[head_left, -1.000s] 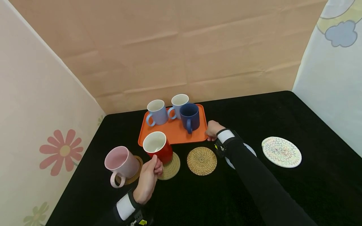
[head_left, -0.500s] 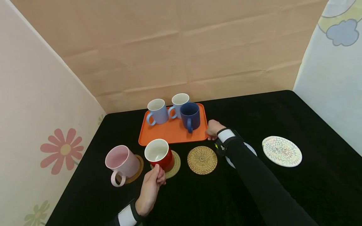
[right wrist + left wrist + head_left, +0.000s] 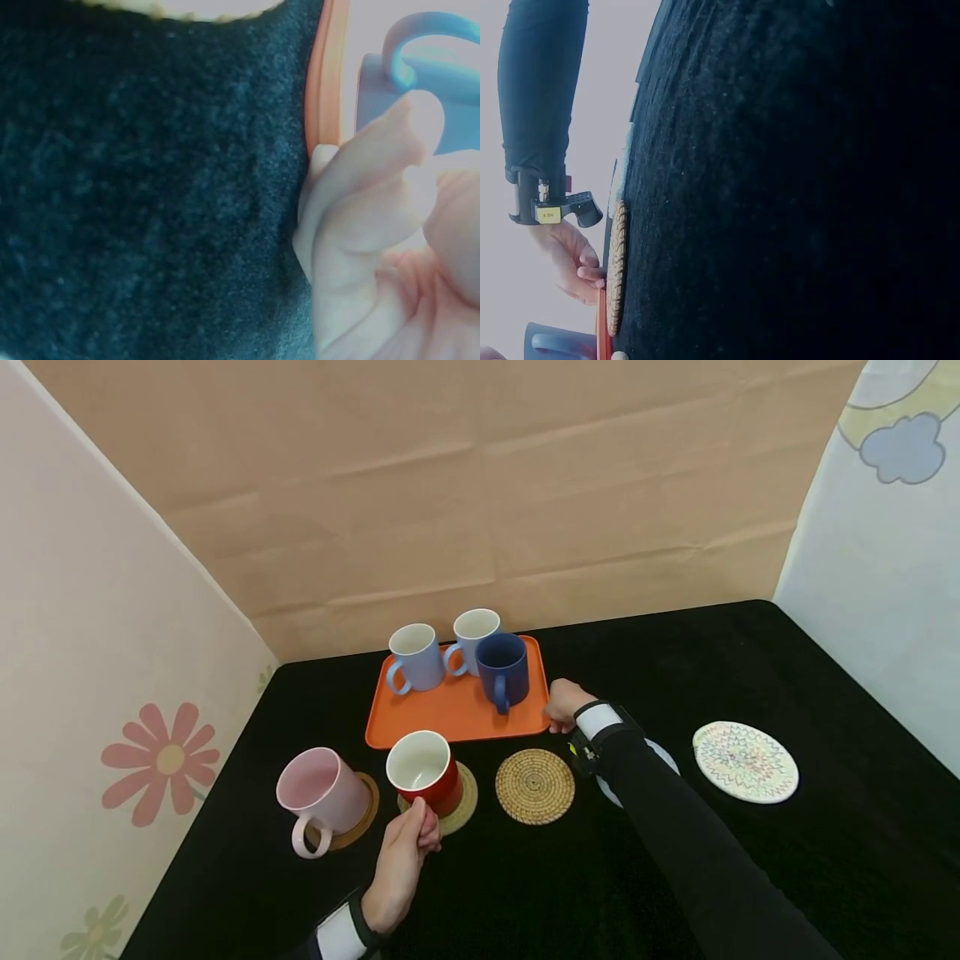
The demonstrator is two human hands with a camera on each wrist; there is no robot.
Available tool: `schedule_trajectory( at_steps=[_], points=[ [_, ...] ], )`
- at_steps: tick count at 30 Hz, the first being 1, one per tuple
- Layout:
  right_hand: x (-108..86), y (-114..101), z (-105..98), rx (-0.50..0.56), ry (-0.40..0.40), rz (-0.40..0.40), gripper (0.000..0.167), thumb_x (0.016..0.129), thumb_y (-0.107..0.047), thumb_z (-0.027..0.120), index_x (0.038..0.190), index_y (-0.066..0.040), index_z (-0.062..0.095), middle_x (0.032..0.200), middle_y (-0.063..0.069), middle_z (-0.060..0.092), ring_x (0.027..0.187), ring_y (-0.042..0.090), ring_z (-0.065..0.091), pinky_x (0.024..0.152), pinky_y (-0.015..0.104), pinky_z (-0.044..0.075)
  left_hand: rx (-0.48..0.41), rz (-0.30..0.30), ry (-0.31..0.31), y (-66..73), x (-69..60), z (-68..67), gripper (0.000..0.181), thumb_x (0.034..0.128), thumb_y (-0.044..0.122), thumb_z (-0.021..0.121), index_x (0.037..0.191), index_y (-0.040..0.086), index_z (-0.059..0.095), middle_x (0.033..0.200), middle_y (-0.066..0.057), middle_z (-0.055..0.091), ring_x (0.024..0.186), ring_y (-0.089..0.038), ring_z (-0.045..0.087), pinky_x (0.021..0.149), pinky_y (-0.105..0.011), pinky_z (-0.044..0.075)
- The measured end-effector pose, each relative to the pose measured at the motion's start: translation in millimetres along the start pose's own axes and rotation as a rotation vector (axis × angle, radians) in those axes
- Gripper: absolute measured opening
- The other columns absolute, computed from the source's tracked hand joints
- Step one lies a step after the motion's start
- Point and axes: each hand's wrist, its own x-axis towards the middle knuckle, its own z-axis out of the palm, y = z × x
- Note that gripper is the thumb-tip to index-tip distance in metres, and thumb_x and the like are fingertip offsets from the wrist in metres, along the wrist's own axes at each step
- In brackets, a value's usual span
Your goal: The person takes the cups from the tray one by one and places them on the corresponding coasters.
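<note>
My left hand (image 3: 401, 864) grips the handle of a red mug (image 3: 452, 789) with a white inside. That mug is at a pale woven coaster (image 3: 461, 820), covering much of it; whether its base rests flat is hidden. My right hand (image 3: 567, 703) pinches the right end of an orange tray (image 3: 465, 718), its fingers curled at the rim in the right wrist view. On the tray stand two light blue mugs, one at the left (image 3: 425, 670) and one behind (image 3: 477, 647), plus a navy mug (image 3: 512, 672). The left wrist view shows the right hand (image 3: 574, 262) at the tray's end.
A pink mug (image 3: 343, 802) stands on a brown coaster (image 3: 366, 822) at the left. Right of the red mug lies a tan woven coaster (image 3: 535, 787). A pale round piece (image 3: 663, 756) is partly under the right forearm. Farther right lies a patterned round mat (image 3: 746, 762).
My left hand has moved slightly down and right, and the red mug has gone from tilted to more upright over the pale coaster. The right hand and tray have stayed put.
</note>
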Motion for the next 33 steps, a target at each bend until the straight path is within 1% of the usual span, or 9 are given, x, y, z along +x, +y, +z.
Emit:
schedule_trajectory(
  at_steps=[3, 8, 12, 17, 21, 28, 33],
  points=[
    [2.0, 1.6, 1.4, -0.009, -0.002, -0.006, 0.017, 0.091, 0.000, 0.051, 0.075, 0.001, 0.056, 0.052, 0.004, 0.055, 0.038, 0.008, 0.049, 0.042, 0.019, 0.046, 0.000, -0.007, 0.009, -1.8, -0.6, 0.4, 0.040, 0.1088, 0.027, 0.022, 0.077, 0.010, 0.037, 0.071, -0.003, 0.033, 0.069, -0.021, 0.037, 0.073, -0.033, 0.038],
    [3.1, 0.9, -0.8, -0.008, -0.003, 0.001, 0.017, 0.092, 0.000, 0.051, 0.075, 0.001, 0.056, 0.052, 0.004, 0.056, 0.039, 0.008, 0.049, 0.043, 0.019, 0.046, 0.006, -0.008, 0.034, -0.4, 0.1, 3.1, 0.039, 0.1087, 0.026, 0.022, 0.077, 0.010, 0.038, 0.070, -0.002, 0.034, 0.069, -0.018, 0.038, 0.074, -0.033, 0.039],
    [3.6, 0.3, -1.3, 0.000, -0.001, 0.009, 0.016, 0.092, 0.000, 0.052, 0.076, 0.001, 0.056, 0.053, 0.004, 0.056, 0.039, 0.008, 0.050, 0.043, 0.019, 0.046, 0.007, -0.011, 0.041, 0.6, 0.4, 4.5, 0.039, 0.1087, 0.027, 0.022, 0.077, 0.011, 0.038, 0.070, -0.002, 0.034, 0.069, -0.017, 0.038, 0.074, -0.032, 0.040],
    [3.2, 1.2, 0.9, 0.012, -0.002, 0.015, 0.016, 0.092, 0.000, 0.052, 0.077, 0.002, 0.057, 0.053, 0.005, 0.057, 0.039, 0.009, 0.050, 0.043, 0.020, 0.046, 0.014, -0.034, 0.042, 1.2, -0.3, 4.7, 0.039, 0.1087, 0.027, 0.022, 0.077, 0.010, 0.038, 0.070, -0.002, 0.035, 0.070, -0.017, 0.039, 0.075, -0.034, 0.039],
    [3.0, 4.0, 4.7, 0.005, 0.002, 0.020, 0.015, 0.093, 0.000, 0.051, 0.079, 0.002, 0.056, 0.053, 0.005, 0.056, 0.040, 0.009, 0.049, 0.043, 0.019, 0.046, 0.014, -0.047, 0.028, -0.5, -1.0, 3.9, 0.039, 0.1088, 0.027, 0.023, 0.078, 0.010, 0.038, 0.070, -0.002, 0.035, 0.071, -0.017, 0.040, 0.075, -0.034, 0.039],
    [4.9, 7.0, 10.3, -0.012, 0.002, 0.000, 0.014, 0.092, 0.000, 0.053, 0.078, 0.001, 0.056, 0.052, 0.004, 0.057, 0.039, 0.008, 0.050, 0.042, 0.019, 0.046, 0.012, -0.028, 0.019, -4.1, -4.9, 2.6, 0.040, 0.1090, 0.028, 0.021, 0.077, 0.009, 0.036, 0.070, -0.003, 0.034, 0.068, -0.017, 0.039, 0.074, -0.033, 0.040],
    [7.1, 5.9, 7.6, -0.013, 0.011, -0.013, 0.013, 0.093, -0.001, 0.053, 0.081, 0.002, 0.055, 0.053, 0.005, 0.056, 0.039, 0.009, 0.050, 0.042, 0.020, 0.046, 0.019, -0.017, 0.024, -3.7, -2.7, 1.8, 0.040, 0.1089, 0.029, 0.023, 0.077, 0.009, 0.038, 0.070, -0.003, 0.035, 0.069, -0.017, 0.040, 0.073, -0.033, 0.040]
  ],
)
